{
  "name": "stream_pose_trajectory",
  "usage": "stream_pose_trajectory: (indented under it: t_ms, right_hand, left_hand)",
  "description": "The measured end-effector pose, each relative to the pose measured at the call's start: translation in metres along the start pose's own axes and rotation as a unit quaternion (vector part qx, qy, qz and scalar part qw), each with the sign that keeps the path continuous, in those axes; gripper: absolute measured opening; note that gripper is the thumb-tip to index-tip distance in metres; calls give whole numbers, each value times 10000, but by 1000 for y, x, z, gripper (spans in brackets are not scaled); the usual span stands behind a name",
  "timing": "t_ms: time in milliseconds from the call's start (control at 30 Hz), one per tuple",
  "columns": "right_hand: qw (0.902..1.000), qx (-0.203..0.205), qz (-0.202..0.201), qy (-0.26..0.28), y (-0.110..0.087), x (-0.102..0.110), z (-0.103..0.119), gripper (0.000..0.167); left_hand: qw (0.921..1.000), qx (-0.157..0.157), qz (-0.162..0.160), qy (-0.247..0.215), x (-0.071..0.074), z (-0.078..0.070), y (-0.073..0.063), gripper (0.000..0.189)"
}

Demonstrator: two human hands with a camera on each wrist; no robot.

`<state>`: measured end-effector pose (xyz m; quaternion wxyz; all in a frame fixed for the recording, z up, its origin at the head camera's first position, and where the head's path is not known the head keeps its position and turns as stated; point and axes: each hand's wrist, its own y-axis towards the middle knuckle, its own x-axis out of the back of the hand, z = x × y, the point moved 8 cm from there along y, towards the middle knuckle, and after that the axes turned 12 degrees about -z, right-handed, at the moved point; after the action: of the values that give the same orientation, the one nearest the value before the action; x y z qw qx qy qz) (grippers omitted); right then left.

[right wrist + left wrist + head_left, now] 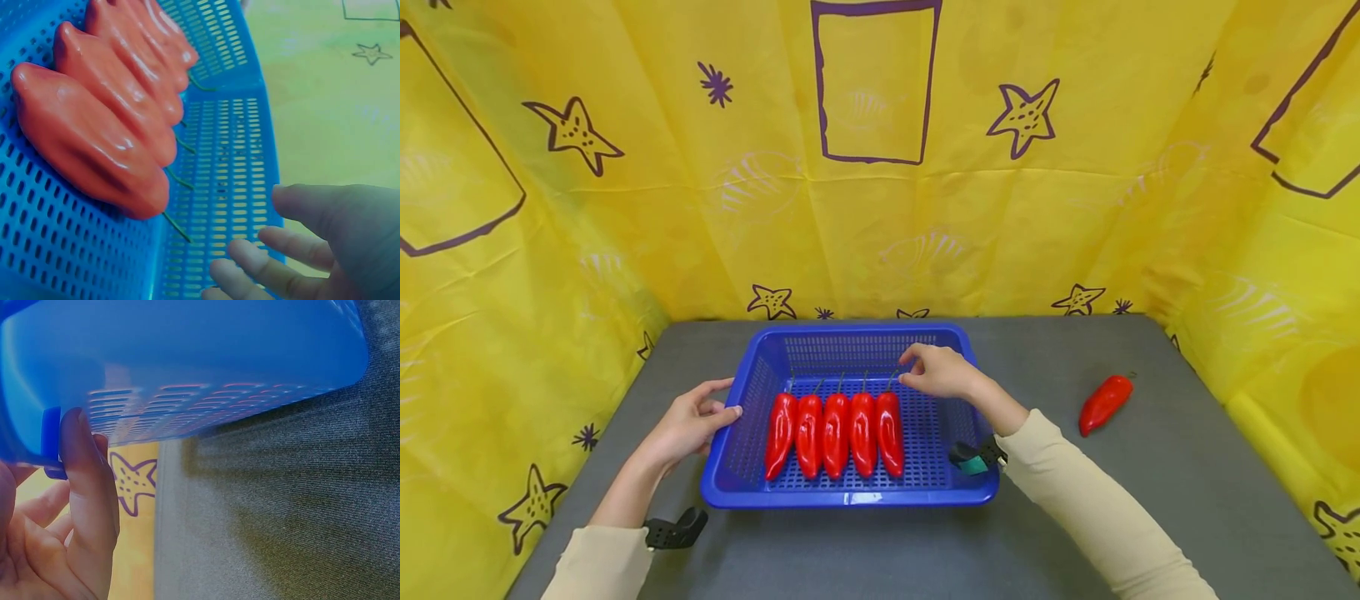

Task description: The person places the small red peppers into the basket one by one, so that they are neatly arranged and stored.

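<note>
A blue plastic basket (850, 500) with perforated walls stands on the grey table. Several glossy red peppers (837, 437) lie in it side by side, green stems pointing to the far wall. My left hand (688, 423) grips the basket's left rim between thumb and fingers; the left wrist view shows the thumb and fingers at the rim close up. Over the basket's far right part hovers my right hand (940, 371), by the stem of the rightmost pepper (90, 144). In the right wrist view its fingers are spread apart, holding nothing and apart from that pepper.
One more red pepper (1106, 404) lies on the table (1150, 500), right of the basket. Yellow cloth (880, 242) with starfish drawings hangs behind the table and along both sides. Dark straps circle both wrists.
</note>
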<state>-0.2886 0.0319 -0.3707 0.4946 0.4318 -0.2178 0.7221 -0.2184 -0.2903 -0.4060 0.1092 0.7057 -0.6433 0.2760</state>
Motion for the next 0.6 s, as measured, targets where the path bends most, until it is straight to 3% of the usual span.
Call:
stream_pose_trajectory:
  t_ms: [400,600]
  right_hand:
    - [9976,87,-547,416,-16,28,-10,30]
    - [9929,148,-1081,470,-27,45,-18,29]
  left_hand:
    - [10000,14,-25,-23,0,0,1,69]
    - [10000,-10,-12,-73,0,0,0,69]
